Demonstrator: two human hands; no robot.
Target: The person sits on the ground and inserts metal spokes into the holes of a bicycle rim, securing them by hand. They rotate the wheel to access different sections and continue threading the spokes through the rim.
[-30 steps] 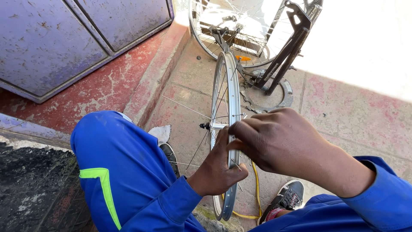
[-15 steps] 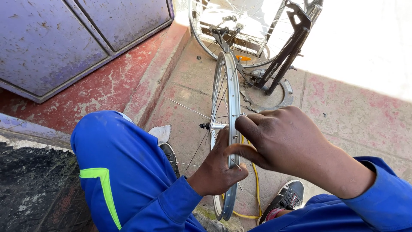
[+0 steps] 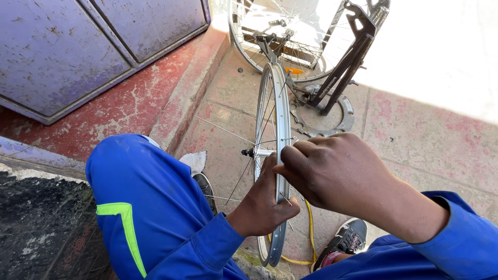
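Bare shiny metal is seen on the wheel rim, smooth and glossy, with thin metal spokes and a metal hub axle. At 12 o'clock, a black matt metal stand is noted. The door at 10 o'clock is painted metal, scuffed and dull. Rough, flaking red paint is worn over the floor. Blue cloth trousers look matt.

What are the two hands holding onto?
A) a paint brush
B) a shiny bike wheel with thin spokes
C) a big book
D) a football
B: the left hand and the right hand both grip the rim of a silver bicycle wheel standing upright between the person's knees, with its spokes and hub showing.
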